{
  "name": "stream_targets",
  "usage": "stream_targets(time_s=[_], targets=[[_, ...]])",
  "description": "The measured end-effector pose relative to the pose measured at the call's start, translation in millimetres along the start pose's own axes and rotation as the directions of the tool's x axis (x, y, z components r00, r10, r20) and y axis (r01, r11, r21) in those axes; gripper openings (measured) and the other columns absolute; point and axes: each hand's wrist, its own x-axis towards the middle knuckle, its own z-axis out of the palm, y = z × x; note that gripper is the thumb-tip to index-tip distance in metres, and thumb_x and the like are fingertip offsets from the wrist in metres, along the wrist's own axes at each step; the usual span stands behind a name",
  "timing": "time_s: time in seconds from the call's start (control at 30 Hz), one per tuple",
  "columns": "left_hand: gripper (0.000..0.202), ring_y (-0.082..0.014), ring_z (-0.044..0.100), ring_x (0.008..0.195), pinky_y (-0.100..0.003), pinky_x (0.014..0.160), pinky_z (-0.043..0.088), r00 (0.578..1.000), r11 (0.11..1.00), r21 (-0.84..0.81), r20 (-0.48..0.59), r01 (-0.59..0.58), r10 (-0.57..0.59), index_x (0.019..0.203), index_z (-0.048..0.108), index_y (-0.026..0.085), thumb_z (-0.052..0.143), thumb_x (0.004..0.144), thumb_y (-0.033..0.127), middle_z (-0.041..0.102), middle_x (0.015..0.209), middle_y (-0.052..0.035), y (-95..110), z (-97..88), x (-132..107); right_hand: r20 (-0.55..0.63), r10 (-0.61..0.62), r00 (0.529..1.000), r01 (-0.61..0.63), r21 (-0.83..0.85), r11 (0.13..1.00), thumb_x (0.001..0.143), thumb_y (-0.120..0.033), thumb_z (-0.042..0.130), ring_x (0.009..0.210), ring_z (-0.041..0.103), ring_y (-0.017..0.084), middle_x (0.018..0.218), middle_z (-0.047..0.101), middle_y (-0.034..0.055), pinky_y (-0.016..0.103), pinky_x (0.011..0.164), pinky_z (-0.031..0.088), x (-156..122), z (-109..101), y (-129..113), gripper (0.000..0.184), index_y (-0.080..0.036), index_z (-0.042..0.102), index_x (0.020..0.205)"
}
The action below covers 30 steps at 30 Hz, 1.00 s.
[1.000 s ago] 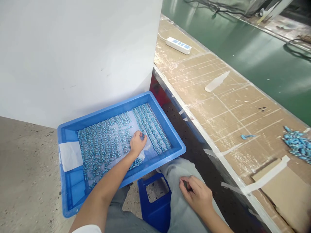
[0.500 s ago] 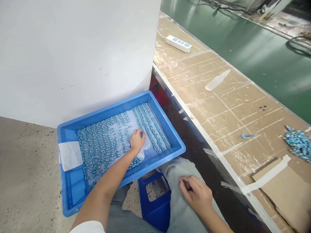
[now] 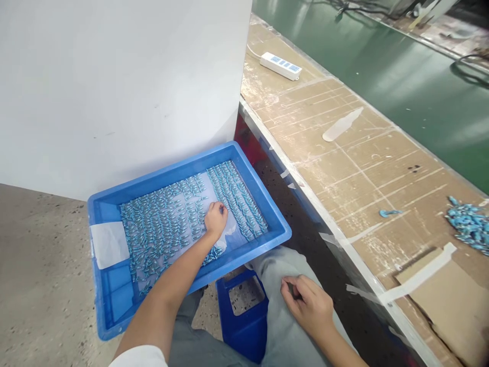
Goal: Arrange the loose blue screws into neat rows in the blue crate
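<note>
A blue plastic tray [image 3: 183, 173] sits low at my left, its floor covered with several rows of small blue parts [image 3: 160, 229]. My left hand [image 3: 216, 220] reaches into the tray, its fingers curled in a pinch on one small blue part near the right-hand rows. My right hand [image 3: 307, 303] rests on my grey-trousered knee, its fingers curled together over something I cannot make out.
A white panel [image 3: 122, 86] stands behind the tray. To the right runs a taped cardboard-topped bench [image 3: 355, 163] with a white power strip [image 3: 280, 66], one loose blue part [image 3: 389, 213] and a pile of blue parts [image 3: 469, 224]. A blue stool [image 3: 244, 326] sits beneath me.
My left hand has shifted slightly left within the tray. The right hand stays on my knee.
</note>
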Motion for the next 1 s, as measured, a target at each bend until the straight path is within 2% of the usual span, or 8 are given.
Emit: stream_targets(time_s=[0.37,0.5,0.6,0.77,1.0], targets=[[0.01,-0.0191,0.063,0.094,-0.03,0.085,0.048,0.999,0.995,-0.094,-0.043,-0.024,0.02,0.096,0.057,0.023,0.057,0.086,0.023,0.066,0.096,-0.0034,-7,-3.8,-2,-0.002,-0.009,1.0,0.009,-0.006,1.0,0.087,-0.018,0.066,0.054,0.046,0.009,0.06,0.044,-0.0045,0.025,0.056,0.037,0,0,1,0.005,-0.018,0.066,0.082],[0.019,-0.0189,0.064,0.09,-0.03,0.084,0.048,0.998,0.997,-0.068,0.037,-0.041,0.044,0.096,0.056,0.023,0.063,0.079,0.022,0.066,0.092,-0.0011,-13,-11.8,-9,0.001,-0.012,1.0,0.012,0.001,1.0,0.086,-0.018,0.067,0.054,0.046,0.009,0.06,0.045,-0.0048,0.025,0.056,0.038,-1,0,2,0.004,-0.018,0.067,0.082],[0.016,-0.0178,0.064,0.086,-0.029,0.082,0.047,0.993,0.997,-0.05,0.101,-0.064,0.068,0.092,0.057,0.024,0.065,0.078,0.023,0.067,0.09,-0.0001,-14,-15.7,-13,0.003,-0.004,1.0,0.004,0.0,1.0,0.087,-0.019,0.066,0.054,0.046,0.009,0.06,0.045,-0.0044,0.025,0.057,0.038,-2,0,1,0.006,-0.018,0.067,0.082],[0.013,-0.0176,0.065,0.086,-0.028,0.076,0.045,0.994,1.0,-0.014,0.107,-0.019,0.02,0.089,0.059,0.024,0.067,0.081,0.03,0.069,0.09,0.0001,-10,-13.8,-11,0.002,0.0,1.0,0.0,0.003,1.0,0.087,-0.019,0.064,0.053,0.046,0.01,0.058,0.044,-0.0039,0.025,0.055,0.038,1,-1,-2,0.008,-0.017,0.069,0.081],[0.012,-0.0177,0.065,0.086,-0.028,0.077,0.044,0.991,1.0,0.004,0.128,0.024,-0.025,0.091,0.062,0.024,0.066,0.082,0.032,0.07,0.088,0.0002,-9,-8.6,-7,0.019,0.0,1.0,0.0,-0.011,1.0,0.088,-0.019,0.063,0.054,0.047,0.01,0.058,0.045,-0.0035,0.026,0.056,0.038,1,-1,-3,0.008,-0.018,0.069,0.082]])
